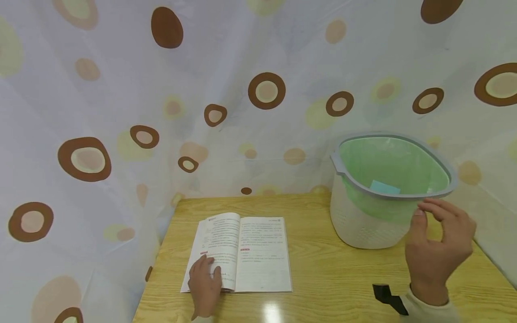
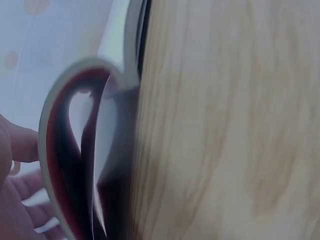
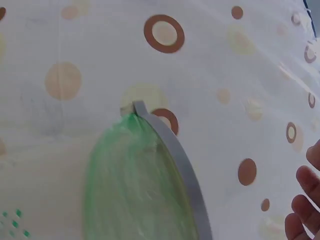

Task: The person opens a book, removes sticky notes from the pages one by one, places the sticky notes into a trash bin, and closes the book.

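An open book point(image 1: 263, 255) with printed pages lies on the wooden table. My left hand point(image 1: 205, 283) rests on the lower part of its left page, fingers slightly bent. In the left wrist view, the book's pages point(image 2: 47, 135) bulge in a curve beside the fingers point(image 2: 30, 187). My right hand point(image 1: 440, 246) is raised in front of the bin's near right rim, its thumb and fingertips close together with nothing visible between them. The right wrist view catches only loosely bent fingers point(image 3: 307, 205) at its edge. A light blue piece of paper point(image 1: 384, 187) shows inside the bin.
The pale bin point(image 1: 359, 224) with a grey rim and a green liner bag point(image 1: 387, 157) stands at the table's back right. A white curtain point(image 1: 226, 54) with brown and yellow circles hangs behind and beside the wooden table point(image 1: 315, 269).
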`<state>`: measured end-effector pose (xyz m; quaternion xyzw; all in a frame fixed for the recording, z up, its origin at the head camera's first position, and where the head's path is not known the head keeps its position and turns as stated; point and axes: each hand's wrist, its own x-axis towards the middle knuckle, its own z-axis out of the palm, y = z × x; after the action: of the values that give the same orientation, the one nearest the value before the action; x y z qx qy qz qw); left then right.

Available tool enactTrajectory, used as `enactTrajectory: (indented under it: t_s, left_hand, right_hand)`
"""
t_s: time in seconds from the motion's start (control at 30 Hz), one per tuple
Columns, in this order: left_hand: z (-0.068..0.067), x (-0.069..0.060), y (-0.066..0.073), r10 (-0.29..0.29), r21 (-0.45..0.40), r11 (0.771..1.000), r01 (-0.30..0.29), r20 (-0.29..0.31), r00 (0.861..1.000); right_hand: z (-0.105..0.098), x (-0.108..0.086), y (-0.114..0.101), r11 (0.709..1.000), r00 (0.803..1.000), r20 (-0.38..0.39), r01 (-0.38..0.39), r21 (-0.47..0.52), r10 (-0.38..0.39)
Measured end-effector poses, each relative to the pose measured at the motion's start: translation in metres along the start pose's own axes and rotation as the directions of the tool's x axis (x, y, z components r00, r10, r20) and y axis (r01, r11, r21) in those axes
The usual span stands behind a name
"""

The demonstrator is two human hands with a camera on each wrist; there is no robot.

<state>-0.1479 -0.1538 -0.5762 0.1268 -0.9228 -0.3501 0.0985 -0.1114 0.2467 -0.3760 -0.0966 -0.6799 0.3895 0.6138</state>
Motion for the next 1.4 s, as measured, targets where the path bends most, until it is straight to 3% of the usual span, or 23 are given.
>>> enactTrajectory:
  t_s: [0.07,0.13,0.2,0.23,0.27,0.33,0.4,0.43,0.5,0.53,0.57,0.6,0.63,0.7,0.83,0.9,1.0,1.1,1.23,1.3,1.4]
  left_hand:
    - [-0.006,0.004,-0.004,-0.103,0.017,0.995,0.103,-0.001,0.995]
    - [-0.012,0.006,-0.008,-0.214,0.046,0.976,0.213,0.02,0.977]
    - [-0.016,0.008,-0.01,-0.296,0.067,0.954,0.293,0.039,0.954]
    - [-0.016,0.009,-0.011,-0.324,0.074,0.944,0.32,0.051,0.945]
    - [-0.016,0.01,-0.012,-0.344,0.082,0.937,0.338,0.063,0.937]
    - [-0.014,0.011,-0.011,-0.358,0.1,0.932,0.349,0.096,0.929]
    - [-0.012,0.013,-0.009,-0.359,0.132,0.93,0.343,0.124,0.925]
    - [-0.011,0.014,-0.008,-0.356,0.146,0.93,0.337,0.134,0.925]
    - [-0.01,0.017,-0.004,-0.353,0.169,0.929,0.328,0.149,0.923]
    - [-0.01,0.018,-0.003,-0.354,0.179,0.928,0.327,0.15,0.923]
    - [-0.01,0.019,-0.002,-0.351,0.187,0.928,0.322,0.147,0.925]
    - [-0.01,0.02,-0.001,-0.347,0.185,0.93,0.319,0.147,0.926]
    - [-0.011,0.021,0.0,-0.344,0.185,0.931,0.316,0.147,0.927]
    - [-0.012,0.023,0.001,-0.339,0.172,0.934,0.313,0.146,0.929]
    - [-0.014,0.023,0.005,-0.341,0.111,0.939,0.326,0.175,0.923]
    - [-0.014,0.022,0.009,-0.346,0.075,0.938,0.338,0.204,0.916]
    - [-0.015,0.021,0.017,-0.351,0.025,0.934,0.355,0.237,0.906]
    - [-0.019,0.018,0.027,-0.325,-0.019,0.942,0.335,0.196,0.925]
    - [-0.027,0.008,0.053,-0.204,-0.098,0.972,0.213,0.09,0.975]
    - [-0.027,-0.001,0.071,-0.104,-0.151,0.982,0.112,0.062,0.993]
    - [-0.013,-0.019,0.096,0.066,-0.205,0.978,-0.04,0.121,0.99]
  right_hand:
    - [0.008,-0.018,0.0,0.998,0.999,0.017,0.032,0.052,-0.033]
    - [0.018,-0.043,0.005,0.992,0.989,0.113,0.082,0.099,-0.093]
    - [0.03,-0.072,0.011,0.984,0.949,0.28,0.11,0.14,-0.146]
    - [0.037,-0.087,0.014,0.981,0.911,0.378,0.113,0.157,-0.166]
    - [0.043,-0.103,0.017,0.982,0.858,0.486,0.101,0.161,-0.168]
    - [0.056,-0.132,0.021,0.989,0.717,0.686,0.033,0.143,-0.123]
    - [0.067,-0.158,0.022,0.996,0.54,0.84,-0.033,0.084,-0.053]
    - [0.071,-0.17,0.022,0.996,0.44,0.898,-0.066,0.053,-0.018]
    - [0.078,-0.189,0.022,0.994,0.255,0.967,-0.112,0.01,0.019]
    - [0.081,-0.197,0.021,0.991,0.178,0.984,-0.132,0.004,0.02]
    - [0.084,-0.204,0.02,0.989,0.113,0.994,-0.151,0.004,0.013]
    - [0.087,-0.21,0.02,0.985,0.06,0.998,-0.174,0.008,0.003]
    - [0.09,-0.215,0.019,0.979,0.018,1.0,-0.202,0.002,0.002]
    - [0.095,-0.224,0.017,0.966,-0.043,0.999,-0.259,-0.023,0.012]
    - [0.102,-0.236,0.017,0.932,-0.131,0.987,-0.336,-0.136,0.097]
    - [0.104,-0.24,0.017,0.917,-0.157,0.978,-0.353,-0.186,0.138]
    - [0.105,-0.242,0.017,0.893,-0.176,0.971,-0.392,-0.221,0.163]
    - [0.104,-0.241,0.016,0.885,-0.173,0.975,-0.42,-0.198,0.136]
    - [0.104,-0.231,0.014,0.862,-0.148,0.987,-0.49,-0.127,0.062]
    - [0.104,-0.224,0.014,0.826,-0.147,0.988,-0.552,-0.117,0.043]
    - [0.103,-0.21,0.017,0.732,-0.158,0.985,-0.663,-0.155,0.066]
